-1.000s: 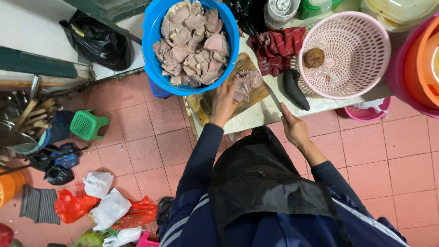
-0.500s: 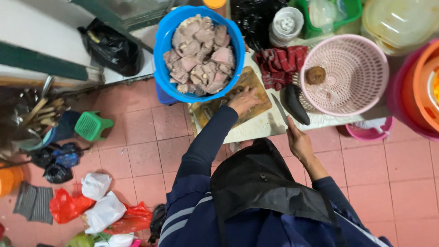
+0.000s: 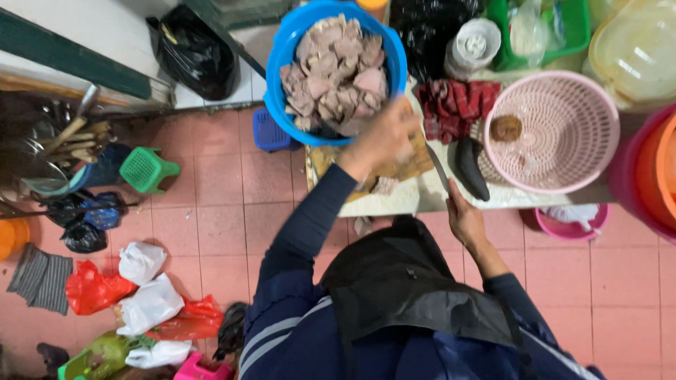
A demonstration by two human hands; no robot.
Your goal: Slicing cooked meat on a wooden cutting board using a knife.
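My left hand (image 3: 380,137) is raised over the wooden cutting board (image 3: 405,169), close to the rim of a blue basin (image 3: 285,56) heaped with pale sliced meat (image 3: 334,74). The hand is blurred and its fingers look closed on a small piece of meat. My right hand (image 3: 463,218) grips a knife (image 3: 438,167) whose blade points away from me across the board's right edge. A few meat scraps (image 3: 384,185) lie on the board.
A pink perforated basket (image 3: 556,105) holds a brown lump (image 3: 505,128); a dark eggplant-like object (image 3: 470,169) lies beside it. A red checked cloth (image 3: 454,105) and tubs sit behind. Below are a green stool (image 3: 144,169), plastic bags (image 3: 144,295) and pink tiled floor.
My left hand has lifted off the board and moved up toward the blue basin. The view has shifted closer. My right hand keeps hold of the knife.
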